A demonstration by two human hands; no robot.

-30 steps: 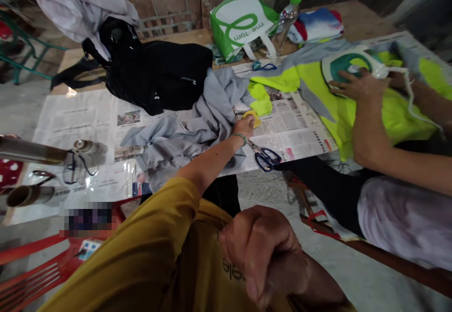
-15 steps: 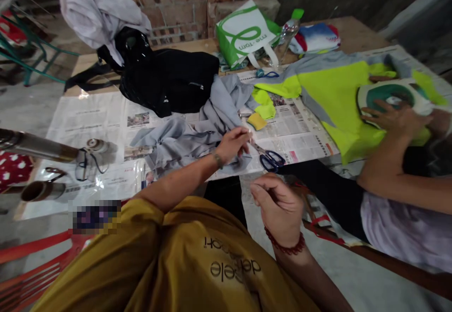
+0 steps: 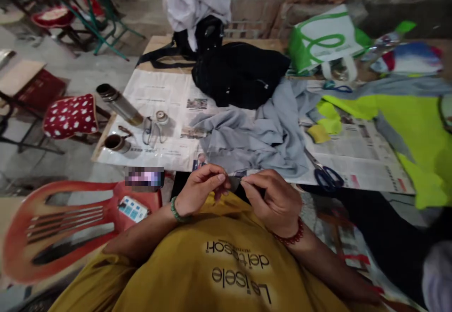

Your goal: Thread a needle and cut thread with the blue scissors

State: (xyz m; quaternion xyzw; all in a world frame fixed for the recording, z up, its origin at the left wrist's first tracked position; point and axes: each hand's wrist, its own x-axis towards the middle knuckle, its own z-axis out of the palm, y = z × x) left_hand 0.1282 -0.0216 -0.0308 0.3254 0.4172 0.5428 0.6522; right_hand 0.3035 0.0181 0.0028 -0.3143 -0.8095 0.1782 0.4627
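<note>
Brick wall behind; newspaper-covered wooden table fills mid-frame. At lower centre, left hand and right hand each pinch a small grey item, too blurred to identify, between fingertips.

Grey cloth, blue-handled scissors, red white-dotted cushion, mustard shirt.

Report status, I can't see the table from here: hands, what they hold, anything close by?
Left hand and right hand pinched together at chest, something tiny between them, too small to tell. Grey cloth just beyond. Scissors lie right of it.
</note>
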